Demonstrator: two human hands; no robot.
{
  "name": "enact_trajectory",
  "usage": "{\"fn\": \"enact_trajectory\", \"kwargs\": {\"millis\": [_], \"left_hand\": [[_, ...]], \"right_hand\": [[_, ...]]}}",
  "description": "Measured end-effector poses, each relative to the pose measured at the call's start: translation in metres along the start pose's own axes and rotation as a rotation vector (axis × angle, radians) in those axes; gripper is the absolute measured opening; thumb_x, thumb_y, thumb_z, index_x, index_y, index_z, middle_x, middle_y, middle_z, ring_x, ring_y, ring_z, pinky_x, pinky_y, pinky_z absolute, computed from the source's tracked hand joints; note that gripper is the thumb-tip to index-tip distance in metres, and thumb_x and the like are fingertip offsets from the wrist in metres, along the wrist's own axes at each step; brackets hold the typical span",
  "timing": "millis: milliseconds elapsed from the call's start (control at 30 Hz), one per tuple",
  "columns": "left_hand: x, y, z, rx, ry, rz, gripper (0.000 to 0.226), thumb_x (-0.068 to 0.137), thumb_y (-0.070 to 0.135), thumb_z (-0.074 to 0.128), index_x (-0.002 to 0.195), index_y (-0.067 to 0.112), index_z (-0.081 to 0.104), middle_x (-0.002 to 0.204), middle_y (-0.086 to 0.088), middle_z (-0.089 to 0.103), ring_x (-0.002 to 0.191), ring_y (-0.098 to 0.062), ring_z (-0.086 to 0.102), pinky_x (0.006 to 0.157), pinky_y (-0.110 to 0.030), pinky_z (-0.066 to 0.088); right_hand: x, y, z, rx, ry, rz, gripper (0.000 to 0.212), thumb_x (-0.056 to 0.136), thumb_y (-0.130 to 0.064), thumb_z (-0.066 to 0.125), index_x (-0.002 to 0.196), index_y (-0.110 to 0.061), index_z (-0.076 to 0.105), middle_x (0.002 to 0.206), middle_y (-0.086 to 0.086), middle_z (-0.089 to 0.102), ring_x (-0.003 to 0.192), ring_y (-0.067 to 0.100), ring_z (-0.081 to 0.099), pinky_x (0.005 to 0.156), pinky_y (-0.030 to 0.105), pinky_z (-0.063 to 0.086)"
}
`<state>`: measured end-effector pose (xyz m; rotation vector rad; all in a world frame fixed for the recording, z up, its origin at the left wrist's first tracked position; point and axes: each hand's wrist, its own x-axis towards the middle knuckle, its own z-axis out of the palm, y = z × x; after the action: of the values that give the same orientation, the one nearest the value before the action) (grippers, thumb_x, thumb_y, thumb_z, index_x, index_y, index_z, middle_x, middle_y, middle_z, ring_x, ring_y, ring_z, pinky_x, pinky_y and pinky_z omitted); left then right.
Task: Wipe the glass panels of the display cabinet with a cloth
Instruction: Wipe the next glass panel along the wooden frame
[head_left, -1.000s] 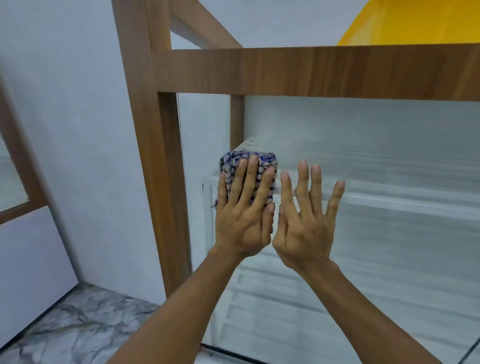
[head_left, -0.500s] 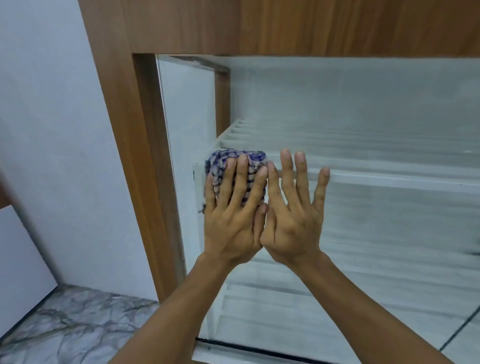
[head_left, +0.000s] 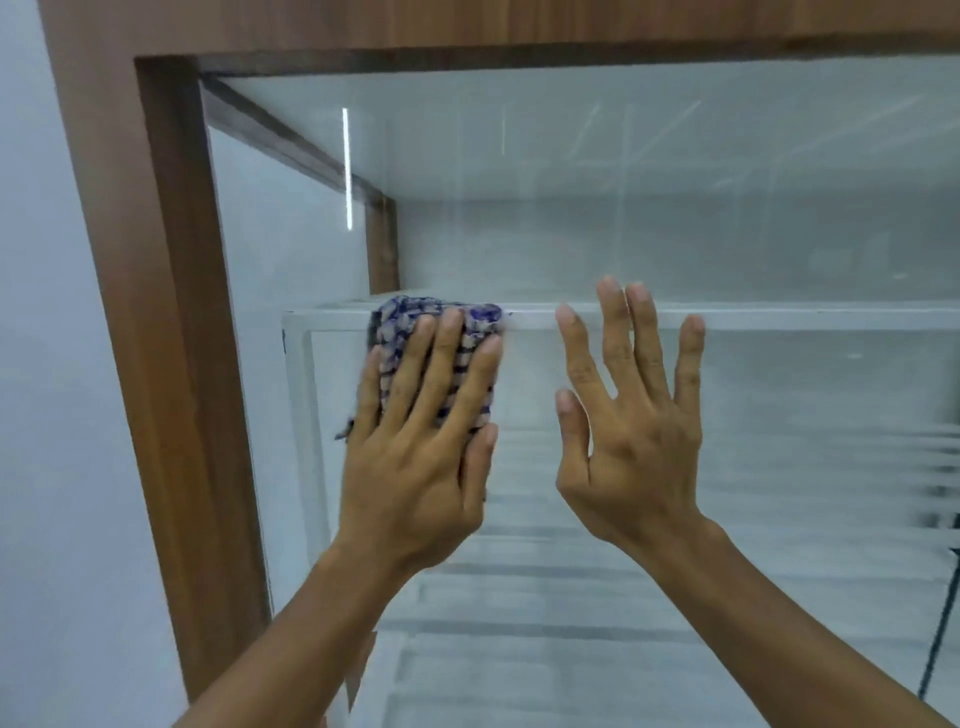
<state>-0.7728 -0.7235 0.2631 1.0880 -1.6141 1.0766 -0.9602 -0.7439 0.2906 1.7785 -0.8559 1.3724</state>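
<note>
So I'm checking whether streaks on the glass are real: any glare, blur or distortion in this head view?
Head view: a bright vertical reflection sits on the glass panel, with faint slanted streaks to its right; the lower right of the glass looks smeared and wavy, probably motion blur; the wooden frame leans from wide-angle distortion; the left hand on the checked cloth and the right hand stay fairly sharp.
</note>
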Motion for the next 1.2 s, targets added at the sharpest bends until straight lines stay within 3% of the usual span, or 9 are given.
{"fn": "enact_trajectory", "kwargs": {"millis": [133, 267, 367, 500, 600, 767, 867, 1000, 1200], "left_hand": [[0.035, 0.006, 0.003, 0.023, 0.087, -0.186, 0.063, 0.106, 0.033, 0.03, 0.164, 0.011, 0.021, 0.172, -0.016, 0.012, 0.16, -0.03, 0.007, 0.129, -0.055, 0.005], [0.043, 0.068, 0.019, 0.02, 0.004, 0.106, 0.064, 0.107, 0.035, 0.03, 0.165, 0.013, 0.013, 0.174, -0.011, 0.003, 0.161, -0.026, 0.001, 0.13, -0.052, 0.005], [0.018, 0.071, 0.027, 0.034, -0.027, 0.285, 0.064, 0.107, 0.037, 0.031, 0.165, 0.015, 0.018, 0.173, -0.009, 0.009, 0.161, -0.023, 0.006, 0.13, -0.05, 0.007], [0.08, 0.114, 0.04, -0.029, 0.093, 0.122, 0.065, 0.106, 0.039, 0.024, 0.166, 0.015, 0.011, 0.174, -0.009, 0.003, 0.161, -0.023, -0.001, 0.129, -0.048, -0.003], [0.088, 0.174, 0.056, -0.056, 0.06, 0.171, 0.065, 0.106, 0.04, 0.012, 0.165, 0.014, 0.0, 0.173, -0.009, -0.009, 0.159, -0.022, -0.014, 0.128, -0.047, -0.012], [0.072, 0.182, 0.069, -0.031, 0.059, 0.239, 0.066, 0.106, 0.043, 0.012, 0.165, 0.018, 0.0, 0.173, -0.005, -0.01, 0.159, -0.019, -0.015, 0.128, -0.045, -0.012], [0.104, 0.219, 0.068, -0.065, 0.018, 0.202, 0.065, 0.107, 0.041, 0.012, 0.165, 0.019, -0.009, 0.172, -0.004, -0.017, 0.157, -0.017, -0.022, 0.126, -0.042, -0.02], [0.103, 0.261, 0.079, -0.031, -0.023, 0.255, 0.065, 0.108, 0.039, 0.011, 0.164, 0.016, -0.011, 0.172, -0.006, -0.019, 0.157, -0.02, -0.023, 0.127, -0.045, -0.018], [0.067, 0.277, 0.087, -0.033, -0.067, 0.373, 0.064, 0.109, 0.04, 0.012, 0.163, 0.015, -0.012, 0.172, -0.003, -0.018, 0.157, -0.018, -0.022, 0.126, -0.044, -0.018]], "right_hand": [[-0.005, 0.013, -0.001, -0.048, 0.054, -0.008, 0.054, 0.104, -0.02, 0.039, 0.157, -0.011, 0.034, 0.166, 0.019, 0.02, 0.157, 0.033, 0.013, 0.126, 0.06, 0.008], [-0.004, 0.04, -0.013, -0.084, 0.098, 0.027, 0.053, 0.104, -0.021, 0.037, 0.157, -0.012, 0.035, 0.167, 0.016, 0.022, 0.157, 0.031, 0.015, 0.125, 0.061, 0.012], [-0.017, 0.077, -0.035, -0.136, 0.005, -0.098, 0.054, 0.106, -0.021, 0.035, 0.159, -0.013, 0.03, 0.168, 0.013, 0.021, 0.158, 0.028, 0.012, 0.126, 0.056, 0.014], [-0.036, 0.125, -0.059, -0.269, 0.007, -0.035, 0.055, 0.108, -0.03, 0.027, 0.162, -0.021, 0.021, 0.17, 0.008, 0.013, 0.159, 0.024, 0.005, 0.127, 0.055, 0.011], [-0.046, 0.139, -0.066, -0.349, 0.044, 0.011, 0.057, 0.107, -0.033, 0.021, 0.161, -0.015, 0.02, 0.169, 0.012, 0.015, 0.158, 0.026, 0.004, 0.126, 0.058, 0.01], [-0.069, 0.171, -0.086, -0.467, 0.052, 0.119, 0.064, 0.104, -0.044, 0.023, 0.163, -0.024, 0.011, 0.171, 0.013, -0.002, 0.158, 0.024, -0.01, 0.125, 0.059, -0.008], [-0.079, 0.192, -0.097, -0.31, 0.064, 0.149, 0.066, 0.103, -0.034, 0.024, 0.163, -0.016, 0.003, 0.171, 0.005, -0.006, 0.157, 0.013, -0.012, 0.128, 0.047, -0.006], [-0.084, 0.196, -0.099, -0.09, 0.148, 0.22, 0.063, 0.102, -0.028, 0.021, 0.162, -0.012, 0.011, 0.171, 0.0, 0.005, 0.155, 0.002, -0.005, 0.126, 0.024, -0.009], [-0.135, 0.203, -0.101, -0.081, 0.151, 0.26, 0.062, 0.101, -0.028, 0.021, 0.162, -0.018, 0.014, 0.171, -0.004, 0.006, 0.154, 0.0, -0.004, 0.123, 0.017, -0.011]]}}
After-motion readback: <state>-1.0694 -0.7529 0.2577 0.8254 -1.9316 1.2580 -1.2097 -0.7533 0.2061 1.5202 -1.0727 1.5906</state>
